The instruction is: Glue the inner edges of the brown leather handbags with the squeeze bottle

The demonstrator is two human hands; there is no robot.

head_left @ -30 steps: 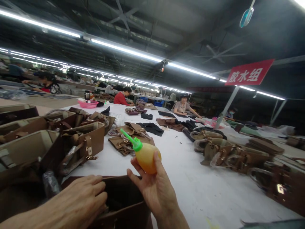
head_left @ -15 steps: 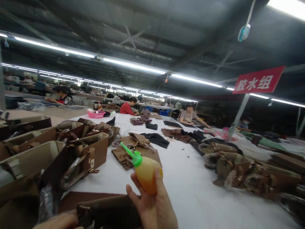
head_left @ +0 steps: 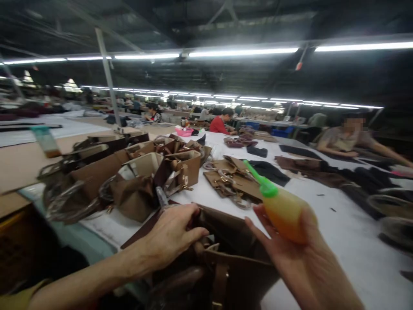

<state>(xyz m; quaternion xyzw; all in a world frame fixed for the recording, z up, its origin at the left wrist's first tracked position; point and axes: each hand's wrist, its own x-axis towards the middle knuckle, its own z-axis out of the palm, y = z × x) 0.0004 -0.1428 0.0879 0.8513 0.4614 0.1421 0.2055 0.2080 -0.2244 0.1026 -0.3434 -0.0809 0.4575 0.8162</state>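
My right hand (head_left: 300,254) holds a squeeze bottle (head_left: 287,215) of amber liquid with a green nozzle pointing up and left. My left hand (head_left: 172,232) is closed over the upper edge of a dark brown bag (head_left: 241,267), which stands open right in front of me. Its fingertips are hidden by the bag's edge. Beyond the bottle, a flat brown bag piece (head_left: 234,178) with gold fittings lies on the white table (head_left: 348,241).
Rows of brown bags (head_left: 142,176) stand at the left. A cup (head_left: 45,141) with a teal rim is farther left. Dark cloth pieces (head_left: 269,171) lie ahead. One person in red (head_left: 221,124) and another at the right (head_left: 346,137) work across the table.
The view has swung left and down. My left hand, earlier only partly seen at the bottom edge, now shows fully on the bag's edge. The bottle stays in my right hand.
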